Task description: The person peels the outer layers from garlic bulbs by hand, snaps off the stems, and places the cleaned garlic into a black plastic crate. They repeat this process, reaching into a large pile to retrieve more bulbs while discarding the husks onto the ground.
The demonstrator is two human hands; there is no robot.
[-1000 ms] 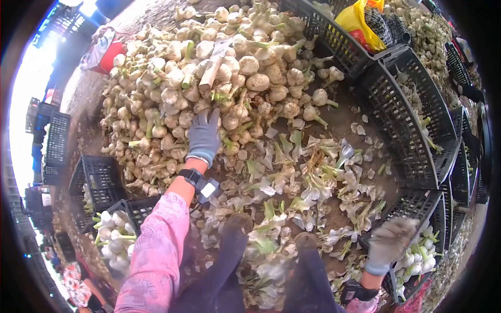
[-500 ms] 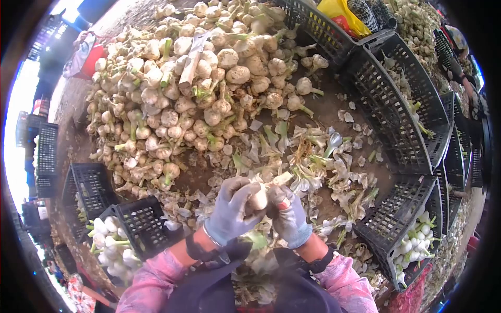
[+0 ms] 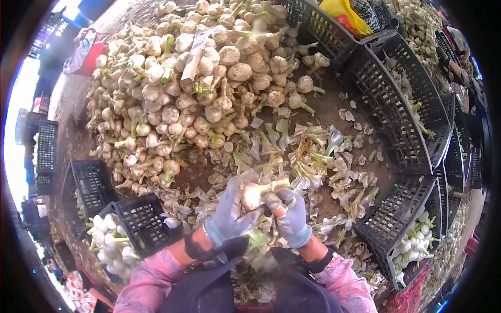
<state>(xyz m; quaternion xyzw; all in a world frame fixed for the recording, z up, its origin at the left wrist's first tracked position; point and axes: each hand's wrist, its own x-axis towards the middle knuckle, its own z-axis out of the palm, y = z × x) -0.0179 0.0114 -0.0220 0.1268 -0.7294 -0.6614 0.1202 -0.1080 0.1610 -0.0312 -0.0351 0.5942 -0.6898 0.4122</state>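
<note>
Both hands wear pale gloves and meet in front of my body around one garlic bulb [image 3: 252,197]. My left hand [image 3: 229,207] is closed about the round part of the bulb. The fingers of my right hand [image 3: 290,216] grip it at the stem side, with an orange-red band round one finger. The short cut stem points to the right. Below the hands and ahead of them lie loose garlic skins [image 3: 334,180]. A large heap of unpeeled, soil-marked garlic [image 3: 172,104] rises farther forward and to the left.
A crate of white cleaned garlic [image 3: 141,219] stands at the left. On the right, another crate [image 3: 391,208] holds white bulbs, beside more black crates [image 3: 402,99]. A wooden stick [image 3: 192,65] lies on the heap. A yellow bag [image 3: 344,16] sits behind, and a red bucket [image 3: 93,56] stands far left.
The bulb has been turned so that its stem now points more to the right and its pale side shows. My right hand's fingers have shifted along the stem side.
</note>
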